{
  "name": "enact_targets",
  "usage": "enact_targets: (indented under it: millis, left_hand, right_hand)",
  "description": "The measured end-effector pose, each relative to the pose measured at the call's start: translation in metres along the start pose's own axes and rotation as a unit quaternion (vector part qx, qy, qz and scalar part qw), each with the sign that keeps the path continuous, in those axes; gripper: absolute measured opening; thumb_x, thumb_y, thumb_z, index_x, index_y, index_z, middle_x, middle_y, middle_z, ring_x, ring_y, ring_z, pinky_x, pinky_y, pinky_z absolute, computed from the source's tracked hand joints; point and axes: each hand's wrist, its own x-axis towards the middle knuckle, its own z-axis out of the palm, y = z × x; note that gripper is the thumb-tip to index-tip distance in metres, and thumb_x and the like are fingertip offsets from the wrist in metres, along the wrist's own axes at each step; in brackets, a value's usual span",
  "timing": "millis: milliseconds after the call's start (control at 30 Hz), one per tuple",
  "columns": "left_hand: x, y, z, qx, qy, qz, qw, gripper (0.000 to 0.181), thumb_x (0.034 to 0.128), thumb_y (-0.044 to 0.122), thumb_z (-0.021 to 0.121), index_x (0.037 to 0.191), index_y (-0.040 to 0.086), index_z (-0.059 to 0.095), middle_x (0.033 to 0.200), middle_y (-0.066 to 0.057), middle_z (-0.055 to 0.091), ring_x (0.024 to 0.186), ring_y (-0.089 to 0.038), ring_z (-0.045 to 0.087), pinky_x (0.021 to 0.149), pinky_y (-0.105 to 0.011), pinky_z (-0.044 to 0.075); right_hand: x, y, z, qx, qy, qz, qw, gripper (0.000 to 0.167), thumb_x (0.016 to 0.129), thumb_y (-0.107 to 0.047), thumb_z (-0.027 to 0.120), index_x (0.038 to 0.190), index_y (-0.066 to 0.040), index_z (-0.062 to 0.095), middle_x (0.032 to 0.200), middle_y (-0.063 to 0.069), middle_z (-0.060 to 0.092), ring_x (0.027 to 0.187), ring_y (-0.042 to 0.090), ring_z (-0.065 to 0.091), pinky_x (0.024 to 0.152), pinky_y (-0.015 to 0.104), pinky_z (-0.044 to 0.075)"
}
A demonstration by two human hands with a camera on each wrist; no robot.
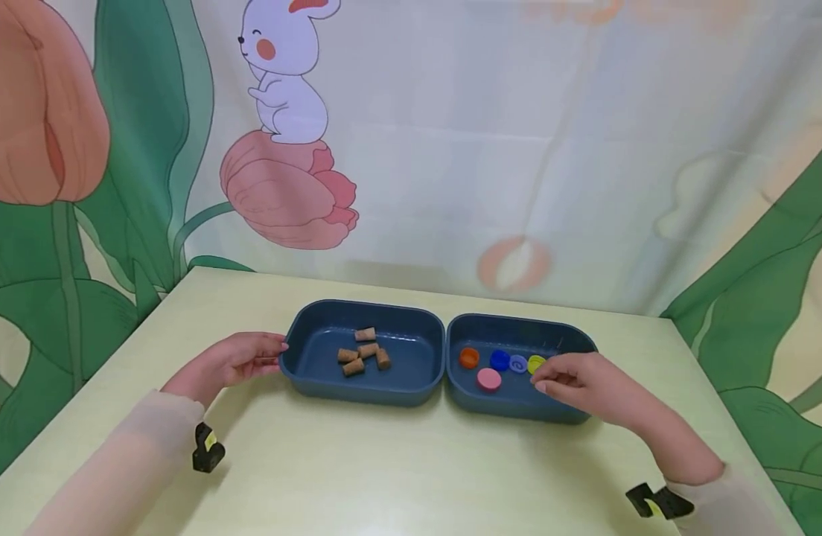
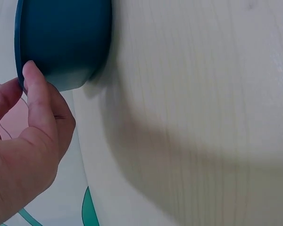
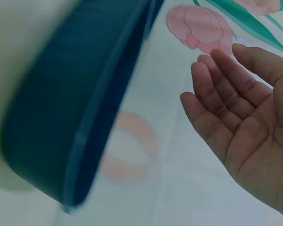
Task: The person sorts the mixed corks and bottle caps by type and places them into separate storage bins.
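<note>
My left hand pinches the left end of a dark blue tray, with the rim between thumb and finger in the left wrist view. Several corks lie on that tray's floor. My right hand hovers over the right end of a second blue tray. Its fingers are loosely bent, and no object shows in the palm in the right wrist view. This tray holds round plastic caps: orange, pink, blue, lilac and yellow, the last beside my right fingertips.
Both trays stand end to end on a pale wooden table. Behind the table hangs a printed cloth with a rabbit and tulips. A small black device sits at the left cuff, another at the right.
</note>
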Motion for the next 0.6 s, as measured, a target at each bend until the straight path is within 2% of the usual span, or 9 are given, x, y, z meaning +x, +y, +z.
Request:
enact_targets:
  millis: [133,200,267,333,400,467,533,600]
  left_hand:
    - [-0.001,-0.005,0.0,0.017,0.008,0.009,0.9998,0.05,0.1072,0.012,0.05,0.148,-0.012,0.035,0.086,0.006,0.068,0.077,-0.005,0.066,0.075,-0.019,0.063]
    - [-0.005,-0.006,-0.001,0.05,0.013,0.018,0.9985,0.05,0.1075,0.014,0.049,0.147,-0.013,0.035,0.092,0.003,0.069,0.08,-0.006,0.065,0.076,-0.021,0.063]
    - [-0.012,-0.005,-0.002,0.102,0.024,0.03,0.994,0.051,0.1077,0.015,0.048,0.147,-0.014,0.034,0.102,-0.005,0.069,0.086,-0.01,0.065,0.079,-0.025,0.064]
    - [-0.02,-0.003,-0.002,0.164,0.04,0.043,0.9846,0.051,0.1076,0.017,0.048,0.146,-0.014,0.035,0.113,-0.017,0.067,0.094,-0.017,0.066,0.083,-0.03,0.064]
    - [-0.028,-0.001,-0.001,0.224,0.061,0.062,0.9707,0.051,0.1072,0.019,0.049,0.144,-0.013,0.037,0.122,-0.026,0.062,0.101,-0.026,0.065,0.086,-0.035,0.063]
    - [-0.036,0.001,0.0,0.271,0.08,0.089,0.9551,0.049,0.1064,0.02,0.051,0.142,-0.013,0.04,0.124,-0.031,0.061,0.105,-0.033,0.064,0.086,-0.038,0.062]
    - [-0.045,0.0,0.0,0.302,0.098,0.114,0.9414,0.047,0.1061,0.021,0.052,0.139,-0.012,0.044,0.12,-0.031,0.061,0.105,-0.036,0.063,0.084,-0.038,0.06]
    - [-0.053,-0.002,0.001,0.312,0.11,0.135,0.9341,0.045,0.1062,0.021,0.052,0.137,-0.011,0.047,0.118,-0.03,0.062,0.106,-0.037,0.062,0.083,-0.035,0.057]
  right_hand:
    - [-0.008,0.005,0.025,0.028,-0.006,-0.005,0.9996,0.018,0.1,-0.02,0.066,0.107,-0.007,0.075,0.099,0.002,0.077,0.082,-0.003,0.062,0.072,0.019,0.057]
    - [-0.012,0.008,0.033,0.038,-0.011,-0.004,0.9992,0.017,0.1,-0.021,0.066,0.106,-0.008,0.075,0.098,0.002,0.077,0.083,-0.004,0.062,0.073,0.019,0.057]
    - [-0.013,0.011,0.038,0.044,-0.015,-0.003,0.9989,0.018,0.1,-0.022,0.066,0.106,-0.007,0.075,0.099,0.003,0.077,0.084,-0.004,0.062,0.073,0.019,0.057]
    - [-0.014,0.014,0.041,0.045,-0.014,-0.001,0.9989,0.019,0.1,-0.023,0.066,0.106,-0.007,0.075,0.1,0.004,0.077,0.084,-0.004,0.061,0.074,0.019,0.057]
    - [-0.016,0.017,0.042,0.041,-0.01,0.001,0.9991,0.021,0.1,-0.024,0.066,0.107,-0.006,0.075,0.101,0.005,0.077,0.085,-0.004,0.061,0.074,0.019,0.057]
    - [-0.019,0.019,0.041,0.03,0.0,0.005,0.9995,0.021,0.1,-0.024,0.066,0.108,-0.007,0.075,0.102,0.005,0.077,0.086,-0.003,0.062,0.075,0.02,0.057]
    - [-0.023,0.019,0.038,0.017,0.017,0.016,0.9996,0.02,0.1,-0.023,0.067,0.108,-0.008,0.075,0.102,0.003,0.077,0.087,-0.003,0.063,0.075,0.021,0.057]
    - [-0.028,0.019,0.035,0.004,0.042,0.033,0.9986,0.018,0.099,-0.021,0.067,0.109,-0.009,0.076,0.102,0.002,0.077,0.086,-0.001,0.064,0.074,0.021,0.057]
